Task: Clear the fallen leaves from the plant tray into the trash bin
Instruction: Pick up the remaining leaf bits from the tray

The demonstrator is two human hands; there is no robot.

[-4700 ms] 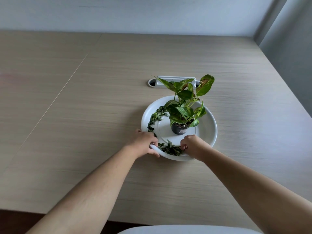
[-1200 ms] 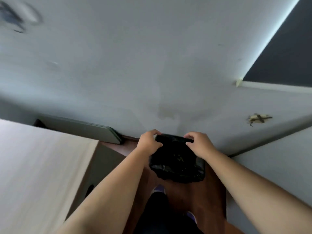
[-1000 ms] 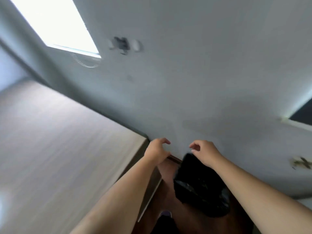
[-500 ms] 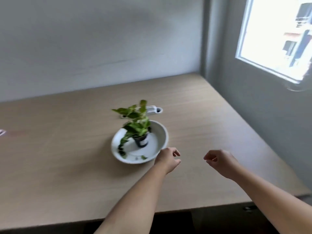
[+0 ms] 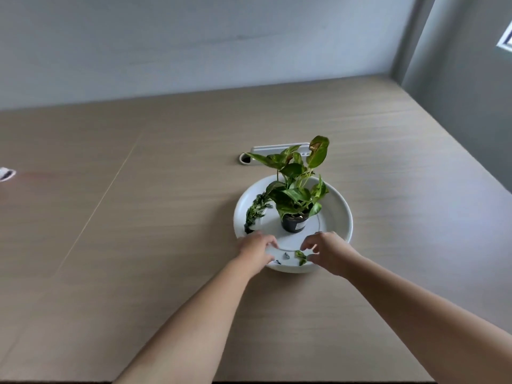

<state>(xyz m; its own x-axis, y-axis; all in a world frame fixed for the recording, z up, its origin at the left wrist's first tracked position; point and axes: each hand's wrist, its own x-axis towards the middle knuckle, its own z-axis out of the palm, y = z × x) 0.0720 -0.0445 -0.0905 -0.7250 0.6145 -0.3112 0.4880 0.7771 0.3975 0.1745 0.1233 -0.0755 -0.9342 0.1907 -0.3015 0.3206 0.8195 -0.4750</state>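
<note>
— Where's the tray?

— The white round tray [image 5: 345, 214] sits on the table [image 5: 166, 217], right of the middle, just in front of the white cable port [image 5: 277, 149] set into the top. A small plant [image 5: 296, 184] in a black pot [image 5: 294, 223] stands upright in the middle of it.

— And the leaves?

— A dark green strip of leaves [image 5: 256, 210] lies along the tray's left inner wall. A few loose bits [image 5: 285, 256] lie at the near rim, with one brighter leaf [image 5: 300, 257] beside them.

— What are the hands doing?

— Both reach over the near rim. The left hand [image 5: 256, 249] rests on the near-left part of the rim, fingers curled down over it; whether it grips the rim or holds anything, I can't tell. The right hand [image 5: 327, 252] is at the near-right, fingers loosely spread, thumb and fingertips right at the bright leaf, touching it or nearly so. It isn't closed on it.

— Anything else on the table?

— A small white thing [image 5: 6, 173] at the far left edge, too cut off to make out.
</note>
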